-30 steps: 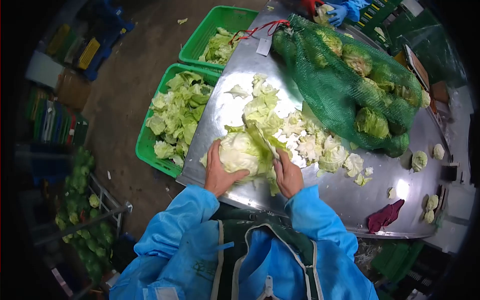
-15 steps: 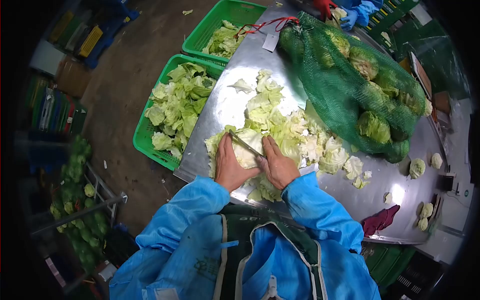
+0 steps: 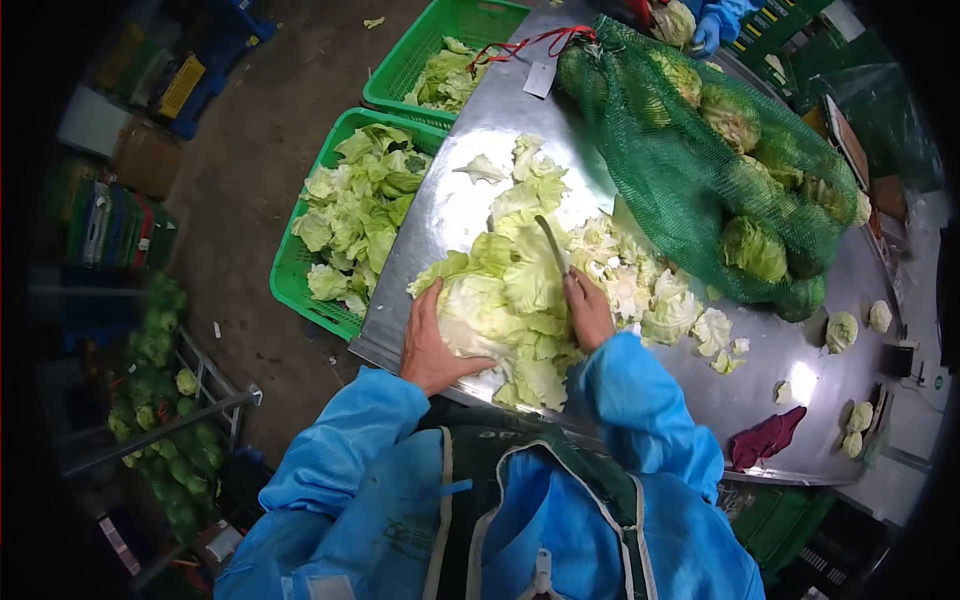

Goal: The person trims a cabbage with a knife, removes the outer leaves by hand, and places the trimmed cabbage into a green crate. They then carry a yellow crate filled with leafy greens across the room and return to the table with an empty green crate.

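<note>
My left hand [image 3: 432, 345] cups the near left side of a pale iceberg lettuce [image 3: 474, 308], thumb along its lower edge and fingers around its side. In my right hand [image 3: 588, 308] is a knife [image 3: 551, 242], its blade pointing up and away over the loose green leaves [image 3: 531, 278]. Those leaves lie spread between my two hands. Just beyond my right hand is a pile of cut pale lettuce pieces [image 3: 612, 262] on the metal table [image 3: 455, 215].
A green net bag [image 3: 660, 190] of lettuce heads lies on the table. Two green crates of leaves, one nearer [image 3: 283, 270] and one farther [image 3: 385, 85], stand at its left edge. A maroon cloth [image 3: 765, 440] lies at right. A co-worker's blue-gloved hand [image 3: 706, 36] touches a head at the top.
My right hand has moved right with the knife, whose blade now points away from me. The lettuce under my hands has opened out into spread leaves. The co-worker's hands have shifted.
</note>
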The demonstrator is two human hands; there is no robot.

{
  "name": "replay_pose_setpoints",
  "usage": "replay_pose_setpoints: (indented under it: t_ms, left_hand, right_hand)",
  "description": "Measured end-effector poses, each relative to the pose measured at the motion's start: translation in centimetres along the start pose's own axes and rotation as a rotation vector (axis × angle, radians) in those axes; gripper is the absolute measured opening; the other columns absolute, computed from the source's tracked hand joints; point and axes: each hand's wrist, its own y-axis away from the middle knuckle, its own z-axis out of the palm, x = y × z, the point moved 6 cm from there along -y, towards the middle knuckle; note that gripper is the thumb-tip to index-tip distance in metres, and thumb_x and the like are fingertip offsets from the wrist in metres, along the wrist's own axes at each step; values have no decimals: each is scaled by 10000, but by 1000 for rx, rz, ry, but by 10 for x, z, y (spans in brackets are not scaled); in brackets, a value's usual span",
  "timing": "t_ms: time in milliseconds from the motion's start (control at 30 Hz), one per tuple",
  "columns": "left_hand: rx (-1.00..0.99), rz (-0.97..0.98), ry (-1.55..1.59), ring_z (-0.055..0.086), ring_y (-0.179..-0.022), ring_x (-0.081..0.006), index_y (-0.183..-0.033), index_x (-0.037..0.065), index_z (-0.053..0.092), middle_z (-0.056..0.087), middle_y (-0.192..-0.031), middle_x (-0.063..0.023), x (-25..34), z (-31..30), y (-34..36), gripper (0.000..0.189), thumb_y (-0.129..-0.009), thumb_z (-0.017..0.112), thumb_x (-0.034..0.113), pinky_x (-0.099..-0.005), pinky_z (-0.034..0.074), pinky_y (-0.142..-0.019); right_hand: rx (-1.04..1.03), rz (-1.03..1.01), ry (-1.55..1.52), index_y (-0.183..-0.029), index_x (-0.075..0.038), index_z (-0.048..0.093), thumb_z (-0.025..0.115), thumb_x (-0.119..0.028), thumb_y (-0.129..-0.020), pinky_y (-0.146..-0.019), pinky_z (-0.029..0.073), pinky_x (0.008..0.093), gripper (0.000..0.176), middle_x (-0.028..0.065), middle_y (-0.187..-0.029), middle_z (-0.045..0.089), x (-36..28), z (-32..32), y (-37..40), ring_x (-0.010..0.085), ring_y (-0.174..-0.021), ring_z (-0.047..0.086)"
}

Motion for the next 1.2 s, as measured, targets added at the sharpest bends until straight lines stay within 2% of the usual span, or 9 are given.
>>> replay_pose_setpoints:
  t_ms: [133,267,467,533,633,833,933,1033,1200]
  left_hand:
    - [10,175,-391,319,-1259,-390,-1371,34,295,310,-1354,-217,23,-11,-4,1126,-470,874,381,-463,287,-1044]
    - [-9,247,-254,324,-1246,-396,-1348,19,334,323,-1345,-220,27,6,-17,1071,-486,867,367,-472,287,-1041]
    - [124,127,-202,344,-1230,-391,-1310,-4,363,345,-1329,-229,17,8,-22,1014,-493,864,328,-460,307,-1032]
    - [113,186,-226,342,-1219,-391,-1303,-4,365,346,-1315,-229,17,11,-6,1014,-492,862,349,-467,299,-1027]
    - [128,205,-229,336,-1210,-392,-1298,-2,362,343,-1303,-229,20,6,-11,1019,-492,860,373,-474,290,-1022]
    - [41,111,-198,329,-1191,-391,-1346,6,320,339,-1270,-224,21,-1,-20,1092,-481,862,393,-471,289,-1017]
    - [-29,127,-270,329,-1173,-394,-1350,15,339,341,-1253,-219,24,5,-23,1090,-476,860,407,-474,291,-1008]
    - [40,236,-259,330,-1165,-397,-1317,24,404,337,-1257,-225,23,7,-13,1029,-477,858,408,-487,292,-990]
    - [38,257,-229,317,-1186,-408,-1327,35,397,325,-1283,-232,17,4,-7,1035,-474,864,391,-500,284,-996]
  right_hand:
    - [-92,-21,-47,-1380,70,254,662,-403,-815,-977,388,340,842,257,-1233,519,-49,38,58,346,-1157,506]
    - [-1,-96,-125,-1371,82,259,705,-341,-791,-977,387,345,845,268,-1268,486,-44,59,48,344,-1173,492]
    - [95,-218,-206,-1303,76,395,673,-283,-820,-886,449,374,664,272,-1109,579,-31,73,21,338,-1047,579]
    - [306,-163,-191,-1086,39,568,611,-252,-859,-628,484,390,371,171,-762,655,16,59,-12,261,-695,638]
    - [314,-130,115,-1024,31,577,620,-278,-852,-650,484,373,356,169,-774,657,39,61,-35,244,-718,639]
    - [109,-89,-292,-1217,42,508,694,-397,-773,-786,488,348,651,234,-942,652,-23,43,18,277,-888,643]
    - [108,-191,135,-1238,54,500,701,-410,-761,-832,476,317,696,247,-998,638,-41,53,12,260,-955,623]
    - [-117,-66,-214,-1077,45,596,694,-312,-795,-705,481,283,465,119,-886,665,-5,66,-18,138,-794,593]
    - [76,-96,-3,-919,25,606,641,-226,-763,-571,442,358,297,146,-645,599,-1,60,-30,211,-572,552]
